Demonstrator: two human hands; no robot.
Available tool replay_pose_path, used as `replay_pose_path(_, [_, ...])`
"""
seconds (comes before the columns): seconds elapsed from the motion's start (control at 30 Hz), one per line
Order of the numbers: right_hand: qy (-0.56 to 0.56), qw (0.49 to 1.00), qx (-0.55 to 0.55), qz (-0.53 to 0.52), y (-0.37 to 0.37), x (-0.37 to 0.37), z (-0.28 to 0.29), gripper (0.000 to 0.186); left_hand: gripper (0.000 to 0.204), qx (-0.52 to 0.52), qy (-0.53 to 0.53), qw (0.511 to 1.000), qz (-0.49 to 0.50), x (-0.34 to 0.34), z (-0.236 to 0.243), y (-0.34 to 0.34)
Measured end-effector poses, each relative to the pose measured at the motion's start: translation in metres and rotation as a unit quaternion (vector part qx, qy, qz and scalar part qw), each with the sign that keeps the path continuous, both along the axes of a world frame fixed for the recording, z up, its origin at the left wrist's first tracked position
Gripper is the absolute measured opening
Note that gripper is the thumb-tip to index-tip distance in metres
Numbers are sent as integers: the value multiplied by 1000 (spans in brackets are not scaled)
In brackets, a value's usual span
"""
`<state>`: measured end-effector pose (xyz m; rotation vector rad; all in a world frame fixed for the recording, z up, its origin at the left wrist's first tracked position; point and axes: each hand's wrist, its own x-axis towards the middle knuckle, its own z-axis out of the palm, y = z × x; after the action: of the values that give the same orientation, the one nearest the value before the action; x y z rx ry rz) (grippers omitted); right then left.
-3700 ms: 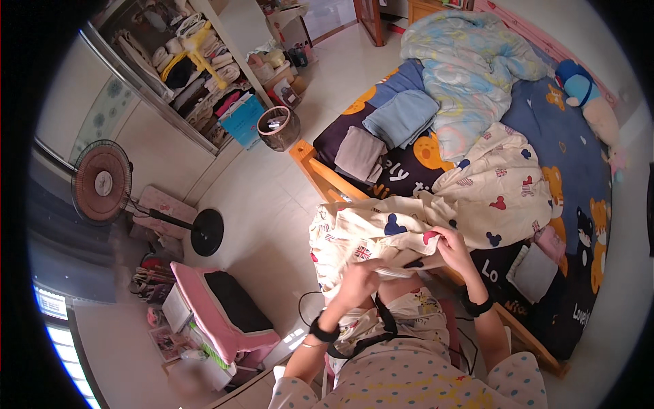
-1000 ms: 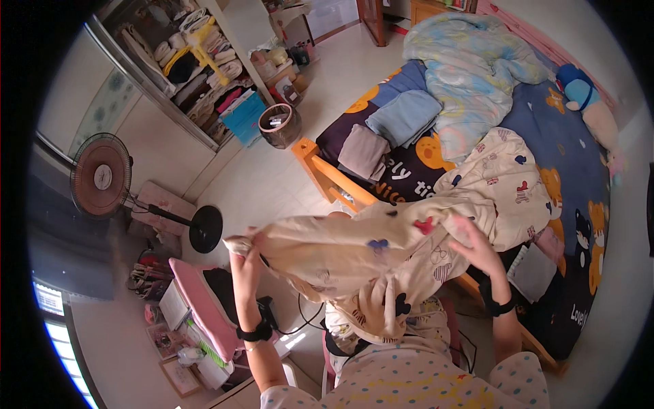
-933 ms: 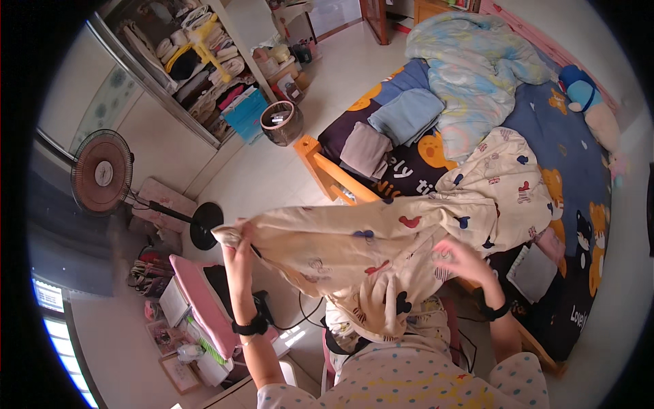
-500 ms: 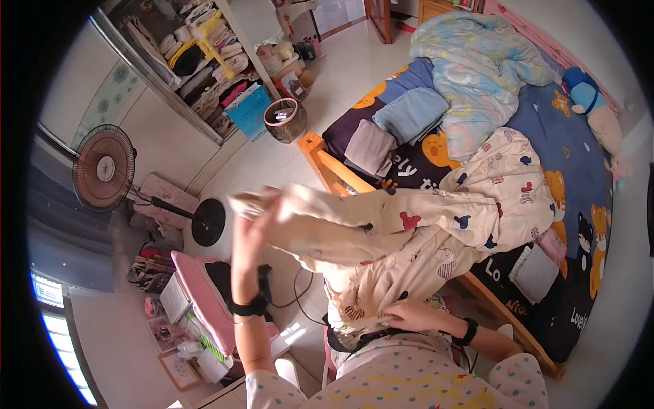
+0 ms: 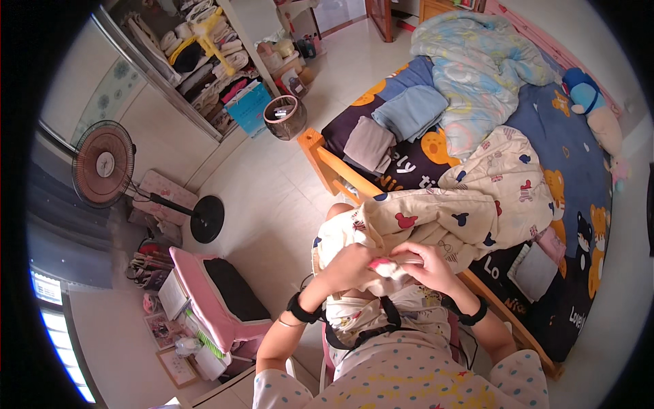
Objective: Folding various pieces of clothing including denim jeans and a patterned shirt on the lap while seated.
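Note:
A large cream cloth printed with red and blue animal figures is draped from the bed over my lap. At its near edge, my left hand is closed on a gathered part of it. Close beside, my right hand pinches the cloth with thumb and fingers. Between the two hands shows a small bunched white and pink bit, too small to make out. The fingertips of my left hand are partly hidden.
The bed with its wooden rail stands to the right, holding a folded blue cloth, a folded grey-pink cloth and a rumpled quilt. At left are a standing fan and a pink chair.
My left hand has come down and right from its raised spot, lowering the cloth's edge to my lap. My right hand has moved up to meet it, and both now work close together.

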<state>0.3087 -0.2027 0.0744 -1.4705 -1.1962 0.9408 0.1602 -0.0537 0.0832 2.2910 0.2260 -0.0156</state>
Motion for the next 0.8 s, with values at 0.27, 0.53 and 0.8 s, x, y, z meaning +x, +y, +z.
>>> replay_pose_path(0.27, [-257, 935, 22, -242, -14, 46, -28, 23, 14, -45, -100, 980, 164, -34, 43, 37])
replay_pose_path(0.53, [-315, 863, 22, -395, -44, 118, -35, 10, 13, -45, -114, 971, 206, -47, 56, 52])
replay_pose_path(0.8, [-296, 827, 61, -475, -87, 187, -42, 16, 16, -2, -134, 960, 247, -60, 89, 71])
